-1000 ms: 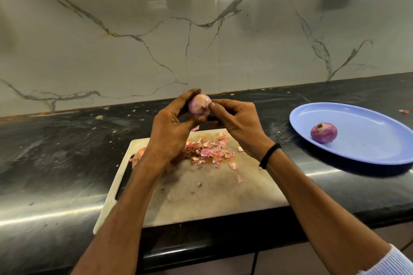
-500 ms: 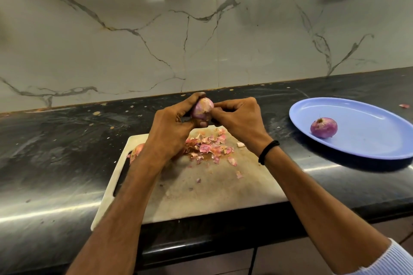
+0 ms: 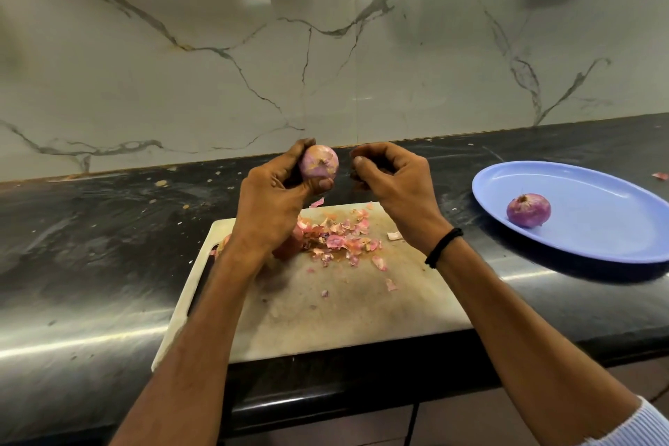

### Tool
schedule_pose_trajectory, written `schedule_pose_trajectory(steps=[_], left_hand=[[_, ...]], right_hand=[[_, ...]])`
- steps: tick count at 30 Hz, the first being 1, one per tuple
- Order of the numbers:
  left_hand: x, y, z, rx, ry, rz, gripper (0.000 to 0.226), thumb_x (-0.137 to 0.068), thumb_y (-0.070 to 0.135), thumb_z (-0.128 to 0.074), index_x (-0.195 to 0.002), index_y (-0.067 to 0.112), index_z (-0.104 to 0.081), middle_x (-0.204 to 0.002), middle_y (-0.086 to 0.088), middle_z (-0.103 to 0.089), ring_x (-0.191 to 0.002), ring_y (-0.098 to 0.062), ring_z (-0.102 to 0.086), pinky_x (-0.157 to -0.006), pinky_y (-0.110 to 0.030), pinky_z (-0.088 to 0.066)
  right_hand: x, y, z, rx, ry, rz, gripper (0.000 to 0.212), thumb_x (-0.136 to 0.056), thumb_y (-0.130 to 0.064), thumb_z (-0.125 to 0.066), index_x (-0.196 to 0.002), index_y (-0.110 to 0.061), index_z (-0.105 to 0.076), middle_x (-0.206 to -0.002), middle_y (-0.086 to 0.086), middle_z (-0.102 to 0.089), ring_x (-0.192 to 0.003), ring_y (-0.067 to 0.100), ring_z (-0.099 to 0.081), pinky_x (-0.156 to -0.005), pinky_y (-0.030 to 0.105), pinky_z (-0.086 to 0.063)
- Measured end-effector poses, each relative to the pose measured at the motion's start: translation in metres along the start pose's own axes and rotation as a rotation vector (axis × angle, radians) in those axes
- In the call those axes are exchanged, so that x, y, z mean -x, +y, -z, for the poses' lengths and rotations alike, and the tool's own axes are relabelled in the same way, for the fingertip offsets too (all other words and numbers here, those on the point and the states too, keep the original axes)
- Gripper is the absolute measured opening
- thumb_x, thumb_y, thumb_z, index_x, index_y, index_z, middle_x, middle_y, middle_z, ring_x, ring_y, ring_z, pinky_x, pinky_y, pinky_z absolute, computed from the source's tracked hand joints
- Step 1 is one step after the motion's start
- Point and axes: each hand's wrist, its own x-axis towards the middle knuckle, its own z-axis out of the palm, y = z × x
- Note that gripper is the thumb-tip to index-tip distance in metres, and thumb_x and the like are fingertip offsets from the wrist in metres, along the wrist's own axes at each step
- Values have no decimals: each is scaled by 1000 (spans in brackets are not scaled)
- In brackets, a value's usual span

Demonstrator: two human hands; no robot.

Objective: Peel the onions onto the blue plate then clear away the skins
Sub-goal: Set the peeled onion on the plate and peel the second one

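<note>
Item: red onion (image 3: 319, 165), seemingly part-peeled, above cutting board (image 3: 325, 319); left hand (image 3: 275, 203) grip curled round it. Right hand (image 3: 398, 181) grip curled just beside; pinching skin or not, cannot tell. Method advised: turn bulb, strip skin over board. Another onion (image 3: 528, 210) on blue plate (image 3: 597, 192).

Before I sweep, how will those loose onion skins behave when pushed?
The onion skins look thin and curled, so probably light and apt to scatter. Strays already lie apart on the cutting board, so a push likely leaves some behind.
</note>
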Motion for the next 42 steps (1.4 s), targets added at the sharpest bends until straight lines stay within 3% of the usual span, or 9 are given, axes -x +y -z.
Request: schedule_pose_trajectory(steps=[5,8,11,16,20,28,32,37,42], left_hand=[[0,0,0,-69,-6,-11,77,-67,38,-75,-139,21,-55,-116,17,-64,-102,9,-61,-92,-9,-47],[0,-1,-1,-102,-5,-18,78,-66,41,-75,-140,22,-55,-119,16,-64,-103,8,-61,-96,-13,-47],[0,-2,0,-124,-1,-23,79,-67,41,-75,-140,21,-55,-124,12,-64,-107,3,-62,-100,-17,-48],[0,-1,0,-126,10,-20,80,-66,42,-74,-141,20,-54,-124,13,-63,-106,9,-59,-99,-15,-47],[1,0,-1,-130,13,-13,80,-65,45,-73,-140,22,-54,-121,17,-61,-103,15,-57,-97,-12,-45],[1,0,-1,-149,9,-19,77,-68,38,-77,-140,22,-55,-121,18,-61,-101,16,-57,-98,-12,-46],[1,2,0,-153,-2,-23,81,-65,45,-73,-140,21,-54,-121,16,-61,-104,9,-60,-100,-17,-47],[2,2,0,-157,2,-25,82,-64,46,-74,-139,21,-56,-120,19,-61,-104,15,-57,-100,-17,-47],[2,0,0,-185,-16,-39,79,-65,44,-76,-138,19,-57,-129,9,-64,-113,-2,-62,-104,-22,-47]], right_hand=[[-1,1,-1,4,-6,-3,9,-92,-7,-67,-101,-11,-71,-94,9,-72,-84,16,-70,-76,27,-59],[0,-1,-2,-59,-41,-21,11,-93,-5,-65,-99,-12,-71,-92,8,-72,-83,14,-69,-75,24,-57],[1,-3,-1,-166,-77,-58,12,-94,-4,-64,-103,-9,-70,-96,11,-72,-87,19,-69,-76,25,-57],[1,-6,-1,-293,-110,-128,15,-97,-2,-57,-106,-8,-68,-106,12,-70,-94,24,-67,-77,28,-57],[-1,-5,-1,-303,-63,-160,19,-100,-4,-50,-93,-7,-68,-92,9,-66,-85,23,-63,-73,30,-55],[0,-3,-2,-149,-7,-78,4,-91,-14,-68,-92,-13,-72,-78,-1,-72,-72,13,-66,-67,23,-56],[0,-1,-1,-85,-16,-62,4,-90,-12,-69,-93,-13,-72,-84,6,-72,-78,16,-68,-73,25,-59],[-1,2,-2,-40,-69,-35,25,-95,5,-56,-114,-7,-67,-109,9,-70,-100,18,-68,-83,28,-59],[0,1,-3,-15,-90,30,23,-91,-4,-67,-113,-4,-69,-107,9,-71,-101,20,-69,-85,34,-60]])
